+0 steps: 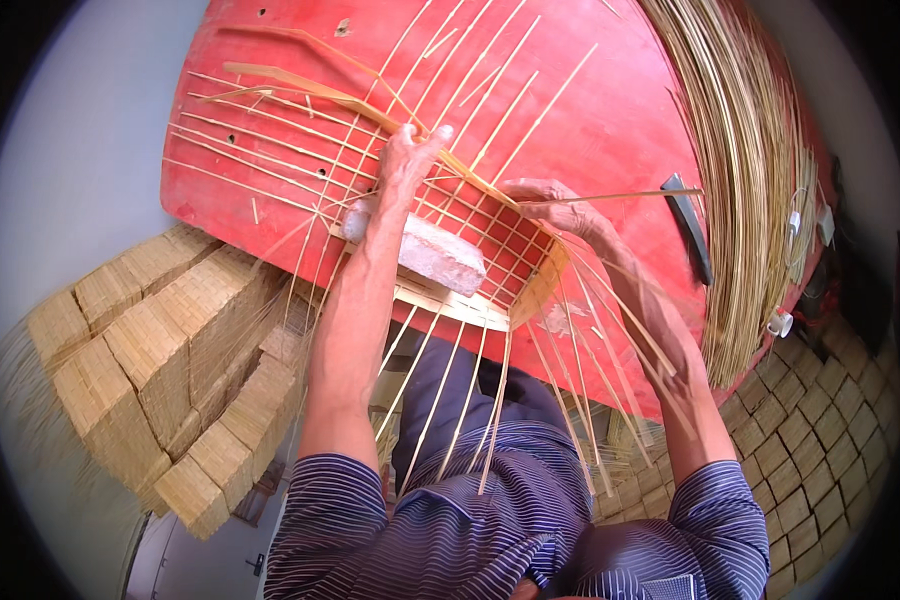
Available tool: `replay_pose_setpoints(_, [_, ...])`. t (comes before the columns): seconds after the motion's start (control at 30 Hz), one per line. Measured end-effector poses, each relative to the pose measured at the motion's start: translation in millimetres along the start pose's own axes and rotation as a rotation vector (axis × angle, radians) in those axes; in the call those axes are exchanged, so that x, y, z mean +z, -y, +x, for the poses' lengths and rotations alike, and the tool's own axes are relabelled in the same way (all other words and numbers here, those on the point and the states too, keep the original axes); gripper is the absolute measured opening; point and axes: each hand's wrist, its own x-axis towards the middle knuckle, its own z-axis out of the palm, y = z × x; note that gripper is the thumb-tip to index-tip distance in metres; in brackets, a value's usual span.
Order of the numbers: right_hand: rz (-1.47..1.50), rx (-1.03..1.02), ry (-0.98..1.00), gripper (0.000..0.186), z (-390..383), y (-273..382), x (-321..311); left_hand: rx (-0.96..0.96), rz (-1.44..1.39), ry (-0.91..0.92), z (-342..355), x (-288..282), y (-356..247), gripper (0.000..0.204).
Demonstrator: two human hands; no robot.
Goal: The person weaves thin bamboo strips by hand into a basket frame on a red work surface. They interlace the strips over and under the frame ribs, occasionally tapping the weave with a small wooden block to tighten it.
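Note:
My left hand (412, 152) pinches a flat orange-tinted bamboo strip (330, 95) that runs diagonally over a woven grid of thin bamboo strips (495, 236). My right hand (548, 200) holds the same strip farther right, near the grid's corner, fingers curled round it. A pale rectangular stone block (435, 252) lies on the grid under my left forearm. The grid sits on a red board (610, 130), with paler bent side pieces along its near and right edges and long loose strip ends fanning out toward my body.
A dark narrow tool (688, 225) lies at the board's right, beside a long bundle of thin strips (730, 170). A white cylindrical object (780, 322) is near the bundle. Stacked bamboo blocks (170, 360) stand at lower left; more blocks (800, 440) are at lower right.

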Motion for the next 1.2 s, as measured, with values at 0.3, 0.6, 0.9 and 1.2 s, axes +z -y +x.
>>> replay_pose_setpoints(0.3, [0.058,-0.018,0.042,0.057,-7,6,2,0.175,0.025,-0.108,-26,-3,-25,0.048])
replay_pose_setpoints(0.6, [0.045,-0.037,0.039,0.059,-2,4,4,-0.032,-0.585,-0.094,22,42,8,0.043])
replay_pose_setpoints(0.9, [0.573,0.178,-0.425,0.047,18,1,-8,0.13,-0.449,-0.006,0,28,-16,0.032])
replay_pose_setpoints(1.2, [0.232,-0.021,-0.425,0.051,62,27,12,0.394,-0.273,0.234,-9,11,-43,0.025])
